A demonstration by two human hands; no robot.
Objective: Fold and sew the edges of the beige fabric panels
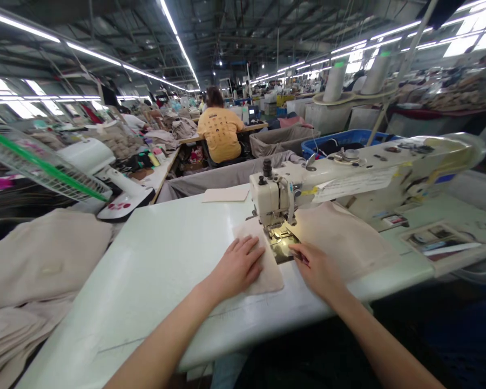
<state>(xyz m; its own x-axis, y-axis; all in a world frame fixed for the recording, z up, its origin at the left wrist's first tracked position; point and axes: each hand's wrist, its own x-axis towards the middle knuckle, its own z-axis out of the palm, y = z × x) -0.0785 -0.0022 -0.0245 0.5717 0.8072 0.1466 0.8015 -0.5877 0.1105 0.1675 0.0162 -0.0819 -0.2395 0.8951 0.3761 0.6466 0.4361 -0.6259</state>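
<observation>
My left hand (238,266) lies with its fingers spread on a small beige fabric piece (269,274), left of the needle area of a white sewing machine (267,197). Right of the metal needle plate (282,249), my right hand (316,269) has its fingers curled together round something dark and small that I cannot make out. Its index fingertip reaches the plate's edge. A larger beige fabric piece (340,237) spreads under the machine arm, beyond my right hand.
Another flat beige piece (225,195) lies at the table's (166,254) back edge. Stacked fabric (44,259) and a white fan (119,189) stand left. A parts tray (441,241) sits right. A person in yellow (220,132) sits ahead.
</observation>
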